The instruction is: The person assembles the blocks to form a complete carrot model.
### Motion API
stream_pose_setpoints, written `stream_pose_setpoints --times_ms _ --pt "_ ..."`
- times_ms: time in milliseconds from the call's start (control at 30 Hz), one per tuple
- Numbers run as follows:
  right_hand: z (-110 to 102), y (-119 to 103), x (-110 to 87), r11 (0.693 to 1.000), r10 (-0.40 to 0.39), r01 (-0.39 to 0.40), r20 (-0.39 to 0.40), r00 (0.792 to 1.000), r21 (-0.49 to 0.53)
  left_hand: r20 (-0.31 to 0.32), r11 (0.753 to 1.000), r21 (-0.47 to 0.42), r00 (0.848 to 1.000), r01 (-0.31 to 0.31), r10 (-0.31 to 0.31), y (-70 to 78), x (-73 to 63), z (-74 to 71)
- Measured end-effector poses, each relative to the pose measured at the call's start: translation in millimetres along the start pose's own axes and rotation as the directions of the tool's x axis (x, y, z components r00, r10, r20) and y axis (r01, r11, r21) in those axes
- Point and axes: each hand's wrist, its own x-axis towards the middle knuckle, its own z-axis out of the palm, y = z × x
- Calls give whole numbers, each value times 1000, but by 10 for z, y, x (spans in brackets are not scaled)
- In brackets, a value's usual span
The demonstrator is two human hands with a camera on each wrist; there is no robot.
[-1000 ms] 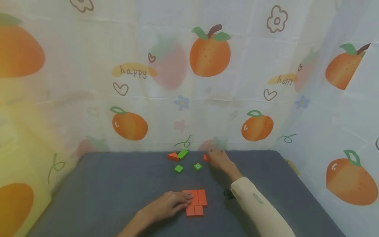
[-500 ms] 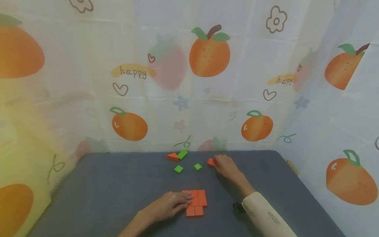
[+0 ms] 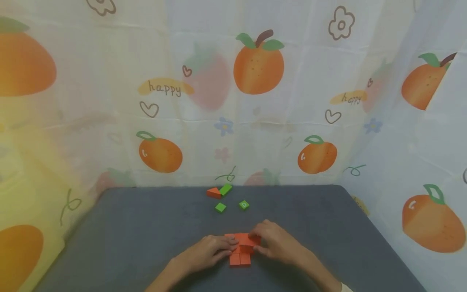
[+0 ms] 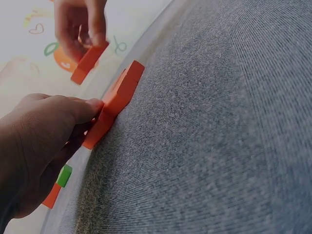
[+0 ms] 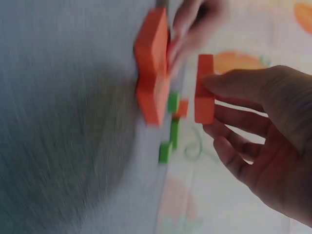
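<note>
Several flat orange blocks (image 3: pixel 235 259) lie fitted together on the table near the front. On their left part rest the fingers of my left hand (image 3: pixel 204 253), and its thumb (image 4: pixel 92 108) touches their near side. My right hand (image 3: pixel 279 243) pinches another orange block (image 5: pixel 204 111) between thumb and fingers. This block hangs tilted just over the right side of the group, and in both wrist views a gap shows beneath it. Part of the group is hidden under the left fingers and behind the held block.
Farther back on the dark grey table (image 3: pixel 153 231) lie an orange triangular block (image 3: pixel 214 193), a green oblong block (image 3: pixel 225 189) touching it, a small green block (image 3: pixel 220 207) and a green block marked D (image 3: pixel 244 205). A fruit-patterned curtain (image 3: pixel 204 134) hangs behind.
My right hand has carried an orange block from the table's back right toward me, to above the orange group. My left hand has stayed in place on the blocks.
</note>
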Motion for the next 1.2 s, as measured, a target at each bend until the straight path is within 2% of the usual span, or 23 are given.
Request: stream_pose_setpoints --times_ms 133,267,333,433,567,600,800,1033,1200 --pt "86 -221 -90 991 -137 136 39 990 8 -2 1000 1 1000 7 -7 18 -4 -11" --pt "206 -331 -124 973 -229 229 61 972 -7 -1 1000 8 1000 7 -7 20 1 -23" --pt "262 -349 -123 972 -232 234 78 970 -16 0 1000 8 1000 10 -10 20 3 -25" --pt "318 -358 -121 979 -193 199 124 973 -36 3 1000 2 1000 6 -6 22 4 -27" --pt "359 -352 -117 985 -160 166 141 977 -38 6 1000 -10 1000 -3 3 13 -2 -23" --pt "367 -349 -114 985 -161 168 135 978 -40 -2 1000 -1 1000 -21 21 3 -5 -19" --pt "404 -329 -103 987 -156 159 116 981 -26 -3 999 -1 999 -39 39 -4 -10 -21" --pt "410 -341 -92 986 -159 162 98 982 -28 19 1000 -11 1000 14 -14 14 -1 -18" --pt "425 -352 -94 982 -181 184 58 982 -40 15 1000 -9 1000 16 -16 14 -4 -12"
